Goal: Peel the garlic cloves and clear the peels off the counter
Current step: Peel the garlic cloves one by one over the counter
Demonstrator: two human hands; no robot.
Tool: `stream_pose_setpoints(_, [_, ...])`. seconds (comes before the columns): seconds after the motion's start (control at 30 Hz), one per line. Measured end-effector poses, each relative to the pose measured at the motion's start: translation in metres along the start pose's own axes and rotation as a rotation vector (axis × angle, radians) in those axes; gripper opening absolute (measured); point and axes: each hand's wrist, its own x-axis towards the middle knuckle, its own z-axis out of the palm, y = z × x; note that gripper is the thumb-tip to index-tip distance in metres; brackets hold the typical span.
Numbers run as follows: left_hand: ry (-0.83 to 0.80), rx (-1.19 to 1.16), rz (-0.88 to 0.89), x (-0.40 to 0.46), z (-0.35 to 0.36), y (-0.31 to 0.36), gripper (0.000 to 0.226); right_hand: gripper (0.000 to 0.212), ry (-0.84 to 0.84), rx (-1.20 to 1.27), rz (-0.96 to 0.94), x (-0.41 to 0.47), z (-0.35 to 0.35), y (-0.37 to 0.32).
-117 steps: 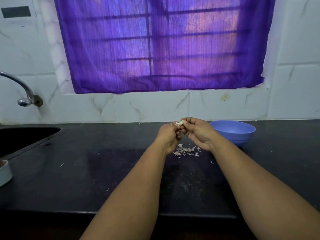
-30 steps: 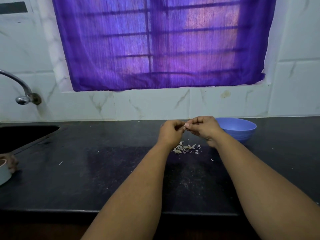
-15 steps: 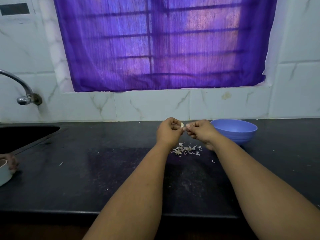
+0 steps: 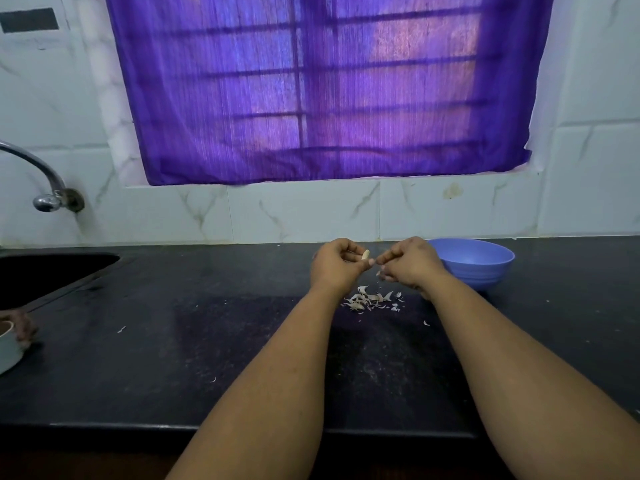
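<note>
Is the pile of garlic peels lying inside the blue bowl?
No, the garlic peels lie on the dark counter, left of the blue bowl and below the hands.

a single head-worn wide-angle view looks forward and slightly down along both forearms to the black counter (image 4: 138, 358), facing squarely the tiled wall (image 4: 311, 213) and purple curtain (image 4: 322, 88), with the sink (image 4: 45, 275) at far left.

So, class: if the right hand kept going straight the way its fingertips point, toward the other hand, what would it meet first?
Probably the garlic clove pinched in the left hand; the right hand points at it across a small gap, though depth is uncertain.
</note>
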Motion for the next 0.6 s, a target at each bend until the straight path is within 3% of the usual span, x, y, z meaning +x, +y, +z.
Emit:
stream_pose_setpoints(0.07, [-0.003, 0.010, 0.005, 0.000, 0.000, 0.000, 0.017, 0.010, 0.009, 0.047, -0.015, -0.004, -0.002, -0.001])
stream_pose_setpoints(0.2, [0.005, 0.039, 0.017, -0.001, -0.001, 0.002, 0.022, 0.022, 0.025, 0.057, -0.038, -0.007, -0.006, -0.002])
stream_pose_setpoints(0.3, [0.017, 0.054, 0.012, -0.002, -0.002, 0.001, 0.023, 0.012, 0.037, 0.072, -0.025, -0.002, -0.003, 0.000])
stream_pose_setpoints(0.5, [0.018, 0.065, 0.005, -0.001, -0.002, 0.001, 0.025, 0.036, -0.040, 0.207, 0.043, 0.000, 0.005, -0.002])
stream_pose_setpoints(0.6, [0.019, 0.062, 0.002, -0.001, -0.002, 0.001, 0.023, 0.018, -0.006, 0.278, 0.047, 0.002, 0.006, -0.002])
